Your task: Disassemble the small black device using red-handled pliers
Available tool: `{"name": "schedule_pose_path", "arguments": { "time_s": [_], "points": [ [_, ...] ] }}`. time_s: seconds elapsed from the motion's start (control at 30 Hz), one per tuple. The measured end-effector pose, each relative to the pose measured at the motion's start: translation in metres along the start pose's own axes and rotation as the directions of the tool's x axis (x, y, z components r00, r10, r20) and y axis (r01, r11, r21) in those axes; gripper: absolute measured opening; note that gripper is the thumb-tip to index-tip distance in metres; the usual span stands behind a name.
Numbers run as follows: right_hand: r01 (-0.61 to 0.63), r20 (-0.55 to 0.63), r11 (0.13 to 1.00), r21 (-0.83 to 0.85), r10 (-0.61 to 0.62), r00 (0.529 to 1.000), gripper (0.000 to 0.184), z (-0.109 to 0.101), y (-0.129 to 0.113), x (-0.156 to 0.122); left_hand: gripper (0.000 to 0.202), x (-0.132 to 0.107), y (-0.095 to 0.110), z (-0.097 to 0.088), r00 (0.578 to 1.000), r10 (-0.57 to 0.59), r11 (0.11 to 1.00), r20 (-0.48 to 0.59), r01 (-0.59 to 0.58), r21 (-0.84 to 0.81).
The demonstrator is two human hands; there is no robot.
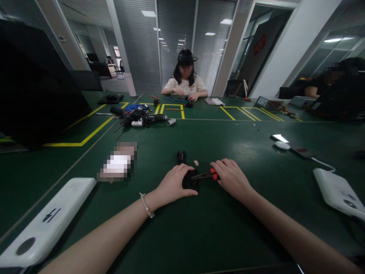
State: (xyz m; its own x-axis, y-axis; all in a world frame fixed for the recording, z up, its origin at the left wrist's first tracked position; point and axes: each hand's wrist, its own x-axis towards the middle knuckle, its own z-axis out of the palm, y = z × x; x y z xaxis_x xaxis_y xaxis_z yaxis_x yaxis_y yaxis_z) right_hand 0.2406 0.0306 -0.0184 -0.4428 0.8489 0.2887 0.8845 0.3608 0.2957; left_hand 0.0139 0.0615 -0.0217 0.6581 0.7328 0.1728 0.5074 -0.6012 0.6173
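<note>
My left hand [174, 182] is closed around a small black part [194, 183] on the green table, thumb at its near side and fingers at its far side. What exactly the part is, I cannot make out. In my right hand [232, 177] is a pair of red-handled pliers [203, 176], pointing left. The dark jaws reach the black part, and the fingers wrap over the handles. Just beyond my left fingers stands another small black piece [180, 156]. A little beige scrap [196, 163] lies beside it.
White power banks lie at left [57, 220] and right [336, 190]. Further off are a bundle of black cables and tools [139, 117], a white mouse [282, 145] and a phone [280, 138]. Across the green table [216, 228] a person [185, 82] handles small parts.
</note>
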Motion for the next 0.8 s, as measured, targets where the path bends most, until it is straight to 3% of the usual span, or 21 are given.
{"name": "schedule_pose_path", "arguments": {
  "time_s": [0.27, 0.6, 0.8],
  "points": [
    [0.024, -0.035, 0.998, -0.052, -0.026, 0.999, 0.033, -0.0019, 0.0012, 0.0018, 0.064, -0.0003, -0.0004, 0.0004, 1.0, -0.008, 1.0, 0.006, 0.008, -0.011],
    [0.001, 0.036, 1.0, -0.011, -0.001, 0.999, 0.036, 0.0035, 0.003, 0.0014, 0.063, -0.0006, -0.0007, 0.0002, 1.0, -0.013, 1.0, 0.01, 0.014, -0.01],
    [0.023, -0.017, 0.998, -0.059, -0.024, 1.0, 0.032, -0.0011, 0.003, 0.0011, 0.063, -0.0003, 0.0002, -0.0006, 1.0, -0.014, 1.0, 0.015, 0.014, -0.009]
  ]
}}
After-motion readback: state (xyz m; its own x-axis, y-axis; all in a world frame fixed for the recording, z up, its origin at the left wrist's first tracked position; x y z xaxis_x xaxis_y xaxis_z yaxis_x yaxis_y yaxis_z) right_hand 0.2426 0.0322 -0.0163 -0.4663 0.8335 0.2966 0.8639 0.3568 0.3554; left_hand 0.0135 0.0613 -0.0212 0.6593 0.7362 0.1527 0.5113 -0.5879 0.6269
